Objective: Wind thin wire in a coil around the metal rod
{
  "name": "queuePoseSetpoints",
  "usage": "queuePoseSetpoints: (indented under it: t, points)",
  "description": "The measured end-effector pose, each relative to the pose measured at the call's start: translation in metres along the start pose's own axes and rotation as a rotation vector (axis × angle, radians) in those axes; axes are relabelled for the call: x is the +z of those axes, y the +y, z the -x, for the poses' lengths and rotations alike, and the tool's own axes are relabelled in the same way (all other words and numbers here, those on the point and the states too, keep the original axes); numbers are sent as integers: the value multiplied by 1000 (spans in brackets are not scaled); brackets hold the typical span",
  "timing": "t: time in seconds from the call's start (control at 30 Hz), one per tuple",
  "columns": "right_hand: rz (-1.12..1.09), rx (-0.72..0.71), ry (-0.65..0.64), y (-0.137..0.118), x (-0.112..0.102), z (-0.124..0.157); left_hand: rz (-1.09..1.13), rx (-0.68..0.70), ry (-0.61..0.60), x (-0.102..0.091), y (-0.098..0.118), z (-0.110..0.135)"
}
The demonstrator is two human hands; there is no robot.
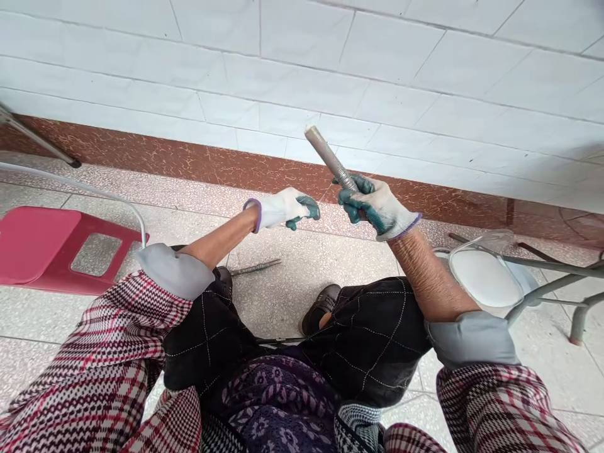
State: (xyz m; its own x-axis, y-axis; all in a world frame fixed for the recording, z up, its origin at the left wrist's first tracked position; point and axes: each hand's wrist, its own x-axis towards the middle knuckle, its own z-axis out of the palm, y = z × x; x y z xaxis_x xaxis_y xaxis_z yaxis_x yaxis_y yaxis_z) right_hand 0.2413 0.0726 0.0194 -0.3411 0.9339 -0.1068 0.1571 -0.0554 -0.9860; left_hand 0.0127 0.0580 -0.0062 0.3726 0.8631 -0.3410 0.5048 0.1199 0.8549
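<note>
I sit with both arms stretched forward, wearing white work gloves with green fingertips. My right hand (375, 206) is closed around the lower end of a short grey metal rod (328, 157), which points up and to the left toward the wall. My left hand (285, 209) hovers just left of it with fingers curled in a pinch; whether anything is between them is hidden. The two hands are a small gap apart. A second thin threaded rod (255, 268) lies on the floor below my left forearm.
A red plastic stool (42, 248) lies at the left with a white hose (94, 192) curving over it. A metal-framed chair with a white seat (491, 277) stands at the right. A white tiled wall with a brown skirting (189, 160) runs ahead.
</note>
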Motion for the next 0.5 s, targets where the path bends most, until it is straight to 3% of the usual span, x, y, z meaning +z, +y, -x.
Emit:
queuePoseSetpoints:
  t: [0.17,0.33,0.43,0.5]
  points:
    - [92,86,50,13,3,-2,-215,-58,-47,-1,-7,9]
    - [143,99,65,30,-11,-8,-241,-97,-21,-5,-3,18]
    - [567,79,98,45,-14,-20,-231,-92,-4,0,1,17]
    - [953,68,24,55,-11,-26,-211,-76,18,-1,2,16]
